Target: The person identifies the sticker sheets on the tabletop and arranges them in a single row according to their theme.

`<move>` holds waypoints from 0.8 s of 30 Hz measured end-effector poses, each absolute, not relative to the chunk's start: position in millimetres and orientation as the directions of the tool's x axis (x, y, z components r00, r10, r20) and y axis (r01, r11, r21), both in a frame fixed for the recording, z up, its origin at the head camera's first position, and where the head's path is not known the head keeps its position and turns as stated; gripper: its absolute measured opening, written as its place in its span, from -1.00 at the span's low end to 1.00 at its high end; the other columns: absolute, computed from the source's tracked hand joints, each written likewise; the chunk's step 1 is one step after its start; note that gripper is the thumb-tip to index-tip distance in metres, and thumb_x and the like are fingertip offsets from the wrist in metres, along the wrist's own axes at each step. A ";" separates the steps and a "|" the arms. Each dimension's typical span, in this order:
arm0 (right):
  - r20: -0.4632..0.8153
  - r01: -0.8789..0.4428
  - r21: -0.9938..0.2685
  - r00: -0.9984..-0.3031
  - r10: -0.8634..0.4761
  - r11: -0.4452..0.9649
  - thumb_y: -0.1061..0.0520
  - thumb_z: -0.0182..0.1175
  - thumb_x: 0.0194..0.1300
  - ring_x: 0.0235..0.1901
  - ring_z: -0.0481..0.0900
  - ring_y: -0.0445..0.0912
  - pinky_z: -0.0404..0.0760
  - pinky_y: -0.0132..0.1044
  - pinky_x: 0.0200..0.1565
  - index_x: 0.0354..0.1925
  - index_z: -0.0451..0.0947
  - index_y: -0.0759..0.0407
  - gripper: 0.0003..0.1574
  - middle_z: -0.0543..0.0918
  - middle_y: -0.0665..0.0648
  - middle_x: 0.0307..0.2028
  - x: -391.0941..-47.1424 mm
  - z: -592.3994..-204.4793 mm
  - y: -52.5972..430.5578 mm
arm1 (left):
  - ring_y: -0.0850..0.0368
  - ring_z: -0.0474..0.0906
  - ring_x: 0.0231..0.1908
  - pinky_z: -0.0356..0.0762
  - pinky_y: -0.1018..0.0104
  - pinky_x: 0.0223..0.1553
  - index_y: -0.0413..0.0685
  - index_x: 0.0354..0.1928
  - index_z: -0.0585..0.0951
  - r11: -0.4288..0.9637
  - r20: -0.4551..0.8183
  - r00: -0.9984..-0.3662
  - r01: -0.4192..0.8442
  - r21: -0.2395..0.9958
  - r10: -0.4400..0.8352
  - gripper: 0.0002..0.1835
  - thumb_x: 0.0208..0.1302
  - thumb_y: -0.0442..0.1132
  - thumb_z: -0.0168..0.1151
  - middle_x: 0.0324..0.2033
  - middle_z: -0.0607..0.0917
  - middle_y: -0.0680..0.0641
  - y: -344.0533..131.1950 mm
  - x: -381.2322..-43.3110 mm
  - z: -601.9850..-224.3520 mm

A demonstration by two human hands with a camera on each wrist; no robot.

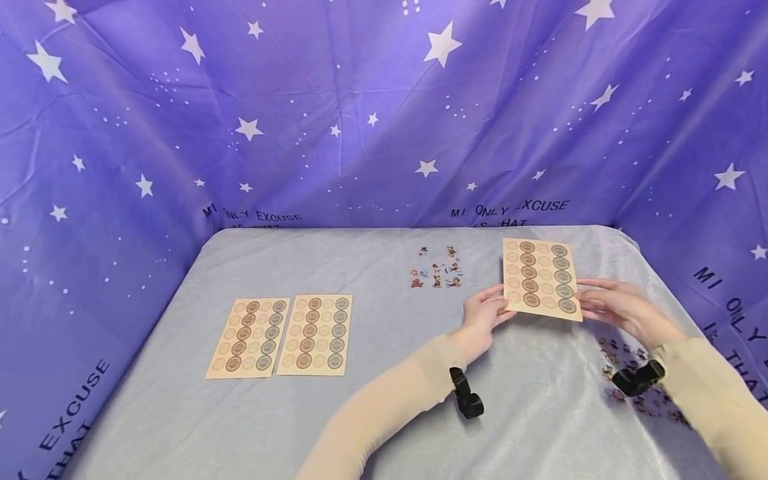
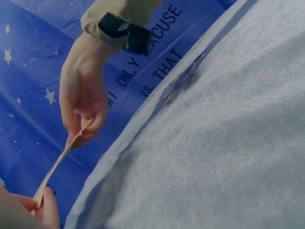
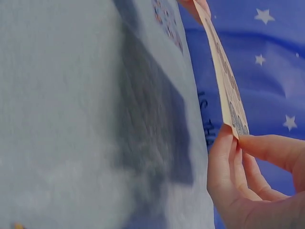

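A tan sticker sheet (image 1: 536, 277) with columns of round brown and grey-green labels is held up over the right part of the table, its shadow on the cloth in the right wrist view. My left hand (image 1: 482, 315) pinches its left edge near the bottom corner. On the opposite edge my right hand (image 1: 621, 309) pinches the sheet between thumb and fingers. Seen edge-on in the left wrist view, the sheet (image 2: 56, 166) bends slightly between both hands. Two matching sticker sheets, one at the left (image 1: 247, 338) and one beside it (image 1: 315, 335), lie flat on the table.
Small colourful cartoon-figure pieces (image 1: 437, 275) lie in loose rows at the table's back middle. More such pieces (image 1: 651, 400) are spread under the right forearm. Grey cloth covers the table (image 1: 210, 427), and purple star-patterned curtains (image 1: 360, 100) enclose its back and sides.
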State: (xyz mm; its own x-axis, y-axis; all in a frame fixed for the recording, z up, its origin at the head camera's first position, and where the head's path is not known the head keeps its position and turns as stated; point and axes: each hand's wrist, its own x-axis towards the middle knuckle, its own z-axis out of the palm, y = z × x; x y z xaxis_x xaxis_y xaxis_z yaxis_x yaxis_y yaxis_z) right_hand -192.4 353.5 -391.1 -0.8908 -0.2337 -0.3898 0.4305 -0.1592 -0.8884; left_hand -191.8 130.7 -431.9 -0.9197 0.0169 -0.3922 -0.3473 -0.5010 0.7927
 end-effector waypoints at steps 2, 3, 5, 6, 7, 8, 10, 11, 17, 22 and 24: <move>-0.384 0.427 -0.888 -0.893 -0.235 -0.170 0.45 0.08 0.17 -0.40 0.67 -0.10 0.66 -0.30 -0.28 -0.41 0.62 -0.08 -0.57 0.70 0.04 -0.44 -192.2 -392.1 347.6 | -0.06 0.66 -0.34 0.65 0.23 -0.31 -0.26 -0.15 0.62 -0.500 -0.393 -0.919 -0.346 0.794 0.012 -0.64 0.01 -0.65 0.07 -0.39 0.68 -0.22 125.0 -190.5 -430.8; -0.380 0.424 -0.888 -0.894 -0.237 -0.176 0.46 0.07 0.17 -0.40 0.67 -0.10 0.66 -0.30 -0.29 -0.41 0.62 -0.08 -0.57 0.70 0.04 -0.44 -191.6 -392.4 344.7 | -0.04 0.66 -0.35 0.65 0.24 -0.31 -0.26 -0.15 0.62 -0.495 -0.393 -0.919 -0.347 0.797 0.011 -0.64 0.01 -0.64 0.07 -0.40 0.68 -0.21 122.1 -189.7 -430.3; -0.377 0.425 -0.885 -0.894 -0.242 -0.189 0.45 0.07 0.18 -0.39 0.67 -0.10 0.66 -0.30 -0.28 -0.39 0.61 -0.07 -0.59 0.70 0.04 -0.43 -190.2 -392.9 338.8 | 0.00 0.66 -0.37 0.65 0.25 -0.32 -0.26 -0.15 0.62 -0.483 -0.389 -0.921 -0.344 0.806 0.007 -0.65 0.01 -0.63 0.08 -0.42 0.68 -0.19 116.3 -188.4 -430.2; -0.375 0.425 -0.884 -0.893 -0.246 -0.194 0.44 0.07 0.19 -0.38 0.67 -0.11 0.66 -0.30 -0.28 -0.38 0.61 -0.07 -0.59 0.70 0.04 -0.42 -189.3 -392.8 335.9 | 0.01 0.66 -0.38 0.65 0.26 -0.33 -0.27 -0.15 0.62 -0.478 -0.390 -0.921 -0.344 0.808 0.003 -0.64 0.00 -0.64 0.08 -0.42 0.68 -0.19 113.2 -187.5 -430.2; -0.370 0.422 -0.884 -0.895 -0.251 -0.202 0.44 0.08 0.19 -0.38 0.67 -0.10 0.66 -0.29 -0.27 -0.37 0.60 -0.06 -0.60 0.70 0.05 -0.41 -188.3 -392.8 332.7 | 0.04 0.65 -0.39 0.65 0.26 -0.33 -0.26 -0.15 0.62 -0.471 -0.392 -0.920 -0.346 0.812 0.000 -0.65 0.00 -0.63 0.08 -0.43 0.67 -0.18 110.0 -186.9 -430.6; -0.370 0.422 -0.883 -0.895 -0.251 -0.206 0.44 0.08 0.19 -0.37 0.66 -0.10 0.66 -0.29 -0.27 -0.37 0.60 -0.07 -0.60 0.70 0.05 -0.41 -187.5 -392.6 329.4 | 0.05 0.65 -0.40 0.65 0.27 -0.33 -0.26 -0.15 0.63 -0.465 -0.396 -0.918 -0.349 0.814 -0.004 -0.65 0.00 -0.63 0.08 -0.43 0.67 -0.17 106.6 -186.1 -430.4; -0.364 0.415 -0.887 -0.899 -0.244 -0.204 0.43 0.08 0.19 -0.36 0.67 -0.11 0.65 -0.29 -0.26 -0.36 0.59 -0.07 -0.61 0.70 0.04 -0.41 -186.0 -391.3 322.4 | 0.07 0.65 -0.41 0.65 0.28 -0.33 -0.26 -0.15 0.63 -0.451 -0.394 -0.919 -0.349 0.822 -0.009 -0.65 0.00 -0.62 0.09 -0.43 0.67 -0.17 99.6 -184.8 -430.4; -0.356 0.406 -0.891 -0.903 -0.242 -0.204 0.44 0.08 0.19 -0.37 0.66 -0.12 0.65 -0.29 -0.26 -0.36 0.59 -0.07 -0.60 0.70 0.04 -0.41 -185.5 -390.6 318.6 | 0.08 0.64 -0.41 0.65 0.28 -0.33 -0.27 -0.14 0.62 -0.443 -0.386 -0.923 -0.342 0.829 -0.009 -0.65 0.01 -0.62 0.09 -0.42 0.67 -0.18 95.8 -184.4 -430.2; -0.322 0.363 -0.914 -0.921 -0.218 -0.182 0.43 0.08 0.17 -0.38 0.67 -0.14 0.66 -0.31 -0.28 -0.34 0.56 -0.08 -0.61 0.70 0.03 -0.43 -181.2 -388.3 295.7 | 0.19 0.59 -0.49 0.65 0.30 -0.33 -0.33 -0.10 0.59 -0.396 -0.337 -0.942 -0.307 0.865 -0.006 -0.64 0.00 -0.61 0.07 -0.43 0.66 -0.15 71.9 -180.4 -430.0; -0.321 0.355 -0.923 -0.923 -0.212 -0.148 0.41 0.09 0.18 -0.37 0.66 -0.18 0.65 -0.34 -0.26 -0.29 0.49 -0.06 -0.66 0.70 -0.02 -0.42 -176.9 -389.6 278.0 | 0.26 0.54 -0.55 0.64 0.36 -0.38 -0.37 -0.08 0.56 -0.351 -0.311 -0.950 -0.294 0.889 0.010 -0.63 -0.01 -0.61 0.07 -0.47 0.64 -0.09 52.3 -174.9 -429.5; -0.317 0.350 -0.927 -0.924 -0.212 -0.137 0.39 0.10 0.18 -0.35 0.65 -0.19 0.64 -0.34 -0.24 -0.21 0.43 0.01 -0.69 0.69 -0.03 -0.41 -175.1 -389.7 271.2 | 0.28 0.54 -0.57 0.63 0.39 -0.40 -0.38 -0.07 0.56 -0.342 -0.307 -0.952 -0.291 0.893 0.010 -0.62 -0.01 -0.60 0.08 -0.48 0.64 -0.08 44.8 -173.0 -428.7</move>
